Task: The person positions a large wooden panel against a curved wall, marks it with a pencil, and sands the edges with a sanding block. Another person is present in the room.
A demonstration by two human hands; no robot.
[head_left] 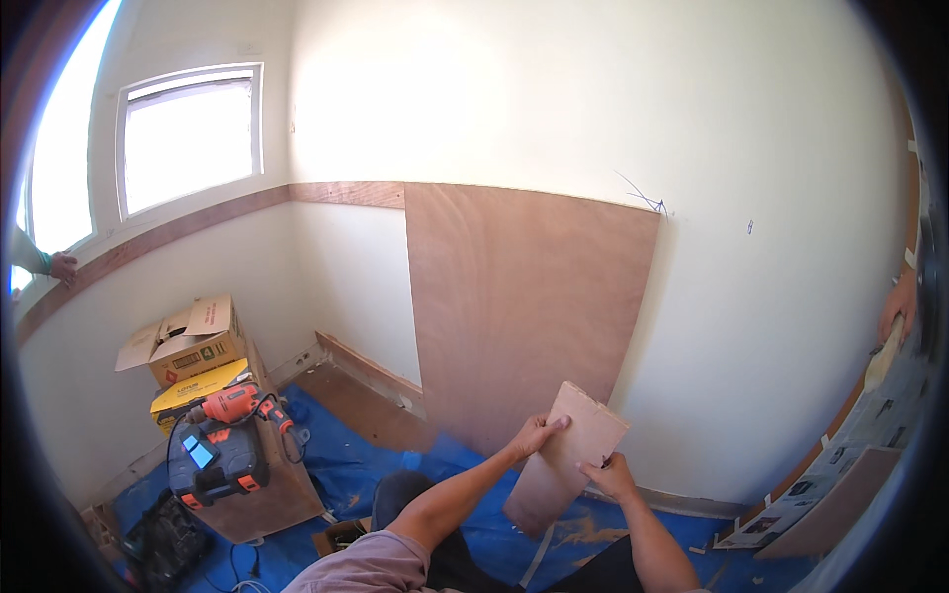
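Blue floor sheet (341, 450) — brown box (267, 504), black case (168, 539), white cable (251, 585), pale scraps (585, 535)

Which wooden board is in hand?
The small tilted board, with the left hand and right hand on it. The large panel stands against the wall; the long strip is on it.

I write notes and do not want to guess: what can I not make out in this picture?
Head view:
Small dark thing in the right hand: too small, partly covered by that hand.
Far face of the board in the left hand: turned away.
Inside of the open cardboard box: mostly hidden by flaps.
Outdoors beyond the window: lost in glare.
Co-worker at left: mostly cut off by the dark rim.
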